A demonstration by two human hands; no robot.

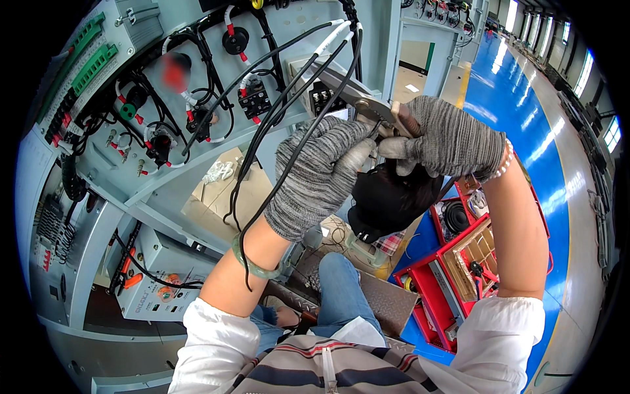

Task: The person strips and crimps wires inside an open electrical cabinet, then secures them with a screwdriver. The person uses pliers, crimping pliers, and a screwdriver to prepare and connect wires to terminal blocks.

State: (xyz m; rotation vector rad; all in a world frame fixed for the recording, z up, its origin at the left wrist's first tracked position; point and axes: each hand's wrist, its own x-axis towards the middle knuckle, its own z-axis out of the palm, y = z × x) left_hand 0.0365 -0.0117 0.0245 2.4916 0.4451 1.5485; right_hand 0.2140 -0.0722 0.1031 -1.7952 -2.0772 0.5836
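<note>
My left hand [318, 174], in a grey knit glove, is closed, with thumb and fingertips pinched together in front of the panel. What it pinches is too small and covered to make out. My right hand [446, 138], gloved alike, grips a plier-like metal tool [367, 106] whose grey jaw and round pivot show between the hands. The fingertips of both hands nearly touch at the tool. Several black cables [289, 88] with white sleeves hang from the upper middle, past my left hand and over my left wrist.
An open cabinet panel [216, 62] carries switches and wired terminals at left. Below stands a grey box [161, 276] with orange parts. A black rounded object [387, 203] sits under my right hand. Red toolboxes [433, 302] stand on the blue floor [508, 98] at right.
</note>
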